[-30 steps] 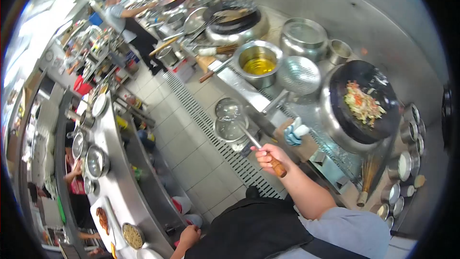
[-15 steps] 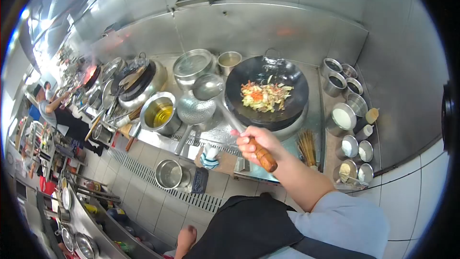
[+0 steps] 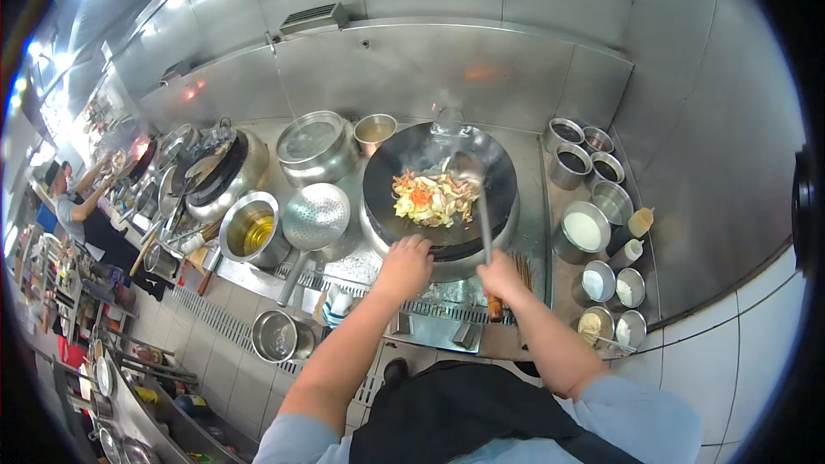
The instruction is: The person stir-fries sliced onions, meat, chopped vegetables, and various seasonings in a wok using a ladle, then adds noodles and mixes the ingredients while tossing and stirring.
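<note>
The right hand (image 3: 503,278) is grasping the ladle (image 3: 486,219) at its wooden grip, whose butt is jutting out below the fist and pointing back toward the apron (image 3: 481,421). The ladle's long axis is running forward over the near rim of the wok (image 3: 388,159), its far end leaning slightly left, and its bowl (rather blurred) is sitting inside the wok, at the far right of the food (image 3: 434,198). The left hand (image 3: 407,266) is meeting the wok's near rim; whether its fingers are gripping or only resting there, I cannot tell. The wok is sitting in its ring (image 3: 449,270) on the bench (image 3: 534,198), its loop handle pointing toward the back wall (image 3: 430,60), and the orange and pale green food is lying in a heap inside. To the left, the strainer (image 3: 316,216) is lying with its handle slanting toward the bench's front edge, and the oil pot (image 3: 278,251) is standing beside it. Just beyond the right hand, the brush (image 3: 522,266) is showing, partly hidden by the forearm.
</note>
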`<action>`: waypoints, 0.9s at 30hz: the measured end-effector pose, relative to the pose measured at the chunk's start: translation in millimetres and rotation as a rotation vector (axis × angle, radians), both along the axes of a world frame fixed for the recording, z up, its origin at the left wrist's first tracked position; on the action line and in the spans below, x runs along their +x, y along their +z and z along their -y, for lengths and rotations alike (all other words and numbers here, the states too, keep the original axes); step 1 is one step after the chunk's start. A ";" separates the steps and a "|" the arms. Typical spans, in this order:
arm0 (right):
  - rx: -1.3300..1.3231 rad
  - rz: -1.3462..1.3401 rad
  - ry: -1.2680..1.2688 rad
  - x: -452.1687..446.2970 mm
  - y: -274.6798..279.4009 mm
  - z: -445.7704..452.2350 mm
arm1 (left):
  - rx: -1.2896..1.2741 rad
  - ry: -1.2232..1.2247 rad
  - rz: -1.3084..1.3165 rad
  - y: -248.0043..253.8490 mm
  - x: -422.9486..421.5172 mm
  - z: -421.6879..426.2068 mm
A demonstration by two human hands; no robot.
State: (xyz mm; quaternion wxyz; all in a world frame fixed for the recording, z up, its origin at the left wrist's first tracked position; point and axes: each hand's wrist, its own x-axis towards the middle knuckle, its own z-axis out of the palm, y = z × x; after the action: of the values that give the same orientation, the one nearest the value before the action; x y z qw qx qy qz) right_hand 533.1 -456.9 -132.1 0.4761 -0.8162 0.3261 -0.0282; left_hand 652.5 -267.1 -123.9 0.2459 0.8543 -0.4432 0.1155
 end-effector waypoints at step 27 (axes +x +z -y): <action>-0.557 -0.066 0.303 33.7 14.8 -25.5 | 0.280 -0.215 -0.164 -13.8 46.5 4.4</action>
State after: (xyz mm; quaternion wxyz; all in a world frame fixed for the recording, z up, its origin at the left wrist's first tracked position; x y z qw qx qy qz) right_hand 566.8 -431.4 -117.2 0.2221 -0.9550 0.1958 -0.0188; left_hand 699.0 -271.5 -137.7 0.1710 0.8344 -0.5221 -0.0440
